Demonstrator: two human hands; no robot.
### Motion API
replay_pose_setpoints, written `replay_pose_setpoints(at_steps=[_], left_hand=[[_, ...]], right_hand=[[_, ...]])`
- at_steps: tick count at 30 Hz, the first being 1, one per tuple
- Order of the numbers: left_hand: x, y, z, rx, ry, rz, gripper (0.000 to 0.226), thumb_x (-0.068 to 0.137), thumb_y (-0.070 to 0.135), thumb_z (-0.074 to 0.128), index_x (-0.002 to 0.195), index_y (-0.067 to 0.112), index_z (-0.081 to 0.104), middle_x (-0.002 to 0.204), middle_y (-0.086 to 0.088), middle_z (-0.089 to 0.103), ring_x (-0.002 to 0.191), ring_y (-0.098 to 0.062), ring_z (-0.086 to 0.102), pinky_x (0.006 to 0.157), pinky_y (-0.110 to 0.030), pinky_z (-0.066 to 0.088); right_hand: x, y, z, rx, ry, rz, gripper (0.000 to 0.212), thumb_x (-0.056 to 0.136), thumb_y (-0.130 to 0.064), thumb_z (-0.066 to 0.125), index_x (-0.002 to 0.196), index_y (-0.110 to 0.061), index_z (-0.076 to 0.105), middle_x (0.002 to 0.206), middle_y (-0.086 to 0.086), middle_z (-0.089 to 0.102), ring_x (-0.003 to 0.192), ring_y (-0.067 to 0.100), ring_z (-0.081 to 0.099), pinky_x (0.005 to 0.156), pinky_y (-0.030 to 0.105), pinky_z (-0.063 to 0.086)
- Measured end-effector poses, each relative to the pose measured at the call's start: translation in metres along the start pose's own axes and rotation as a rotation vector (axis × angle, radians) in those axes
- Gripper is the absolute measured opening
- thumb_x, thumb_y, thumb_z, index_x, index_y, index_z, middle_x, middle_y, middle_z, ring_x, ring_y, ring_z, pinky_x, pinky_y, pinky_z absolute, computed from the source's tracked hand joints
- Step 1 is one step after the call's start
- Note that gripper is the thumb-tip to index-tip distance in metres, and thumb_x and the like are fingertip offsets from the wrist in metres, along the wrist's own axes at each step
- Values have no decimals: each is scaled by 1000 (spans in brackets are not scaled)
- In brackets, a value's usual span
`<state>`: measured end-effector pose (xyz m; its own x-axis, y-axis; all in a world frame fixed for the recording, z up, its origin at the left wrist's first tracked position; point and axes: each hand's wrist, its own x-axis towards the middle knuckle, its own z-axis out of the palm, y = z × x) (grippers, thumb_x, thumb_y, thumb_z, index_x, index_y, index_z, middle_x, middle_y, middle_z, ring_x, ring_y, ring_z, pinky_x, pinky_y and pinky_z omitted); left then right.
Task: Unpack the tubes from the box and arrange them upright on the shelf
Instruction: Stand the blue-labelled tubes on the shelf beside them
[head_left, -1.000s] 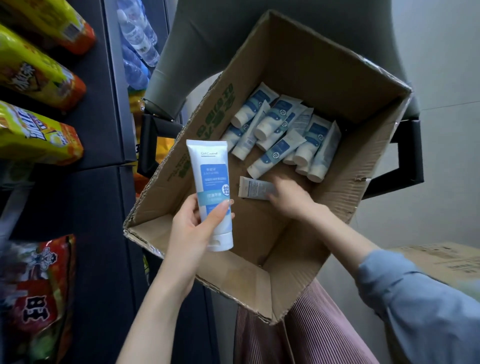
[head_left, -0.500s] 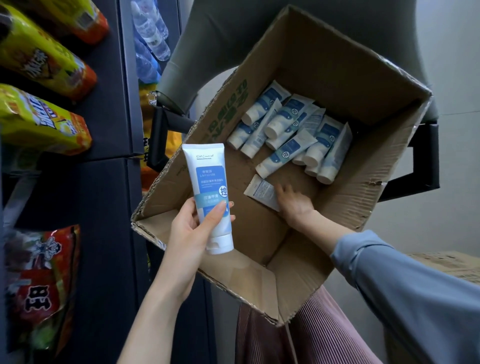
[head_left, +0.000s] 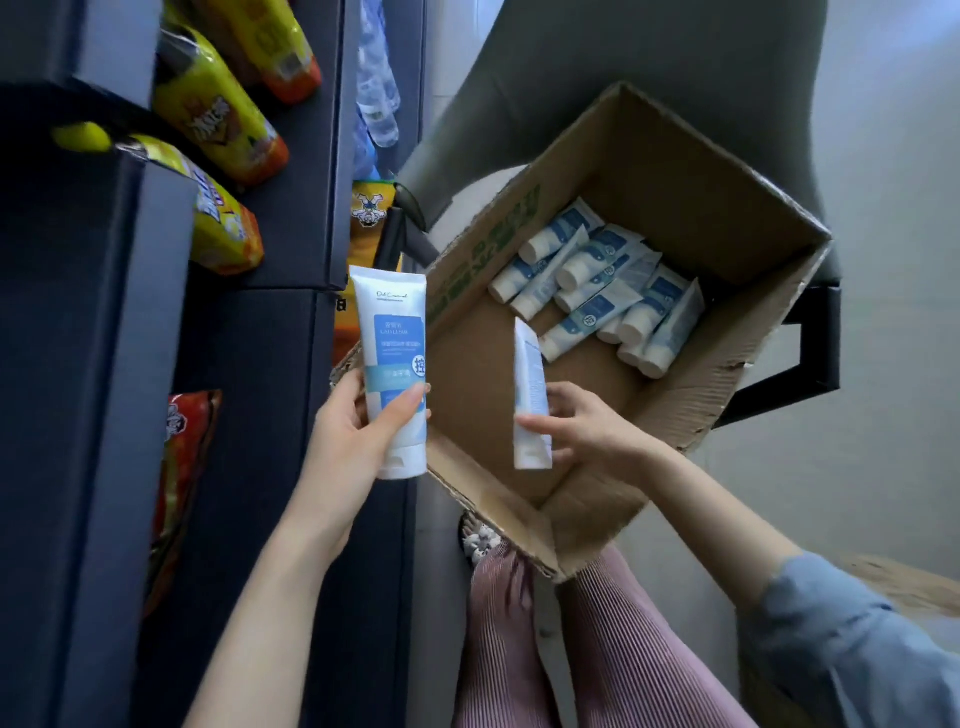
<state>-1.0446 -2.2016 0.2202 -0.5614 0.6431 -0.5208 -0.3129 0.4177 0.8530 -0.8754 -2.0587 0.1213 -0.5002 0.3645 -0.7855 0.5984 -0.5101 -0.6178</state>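
Observation:
An open cardboard box (head_left: 691, 182) rests on a grey chair. Several white-and-blue tubes (head_left: 597, 291) lie piled in its far half. My left hand (head_left: 358, 436) grips a white-and-blue tube (head_left: 392, 338) cap down, just outside the box's left wall, near the dark shelf (head_left: 280, 364). My right hand (head_left: 582, 431) holds a second tube (head_left: 530, 395) edge-on, cap down, lifted above the box's bare floor.
The dark shelf unit on the left carries yellow snack bags (head_left: 218, 119) and a red snack bag (head_left: 182, 467). Water bottles (head_left: 379, 93) stand further back. The grey chair (head_left: 623, 62) with black armrests holds the box. Another cardboard box (head_left: 898, 587) lies at lower right.
My right hand has picked a tube off the box floor and raised it upright. My left hand has carried its tube leftward, out past the box wall toward the shelf.

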Motion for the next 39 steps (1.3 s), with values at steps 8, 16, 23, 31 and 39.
replay_pose_setpoints(at_steps=[8, 16, 23, 31, 39], left_hand=[[-62, 35, -19, -114, 93, 87, 34, 72, 32, 67, 105, 23, 62, 93, 4, 72, 85, -10, 67, 73, -25, 56], [-133, 60, -33, -289, 260, 178, 35, 70, 33, 68, 103, 24, 64, 94, 8, 73, 88, -8, 68, 76, -22, 55], [-201, 64, -20, -383, 518, 254, 27, 76, 26, 68, 103, 22, 64, 98, 3, 72, 90, -15, 68, 77, -25, 56], [-296, 66, 16, -414, 843, 337, 41, 69, 41, 71, 105, 23, 65, 102, 2, 71, 96, -16, 68, 76, -28, 53], [-403, 77, 25, -357, 1108, 472, 39, 68, 40, 70, 103, 22, 67, 95, 4, 72, 89, -12, 69, 66, -19, 52]], right_hand=[[-105, -62, 24, 411, -294, -225, 51, 81, -17, 60, 131, -18, 49, 123, 10, 60, 108, 26, 61, 78, 39, 58], [-155, -116, 45, 325, -555, -288, 42, 82, -17, 57, 123, -25, 56, 125, 7, 63, 107, 23, 64, 82, 39, 57], [-185, -130, 58, 149, -698, -262, 32, 85, -16, 51, 116, -14, 58, 102, 3, 70, 89, 16, 68, 76, 33, 58], [-239, -147, 74, -29, -850, -278, 35, 83, -25, 56, 116, -13, 56, 96, 4, 70, 83, 17, 69, 65, 33, 58], [-315, -151, 121, -113, -1093, -401, 42, 81, -19, 60, 122, -18, 55, 114, 6, 67, 101, 24, 67, 73, 37, 58]])
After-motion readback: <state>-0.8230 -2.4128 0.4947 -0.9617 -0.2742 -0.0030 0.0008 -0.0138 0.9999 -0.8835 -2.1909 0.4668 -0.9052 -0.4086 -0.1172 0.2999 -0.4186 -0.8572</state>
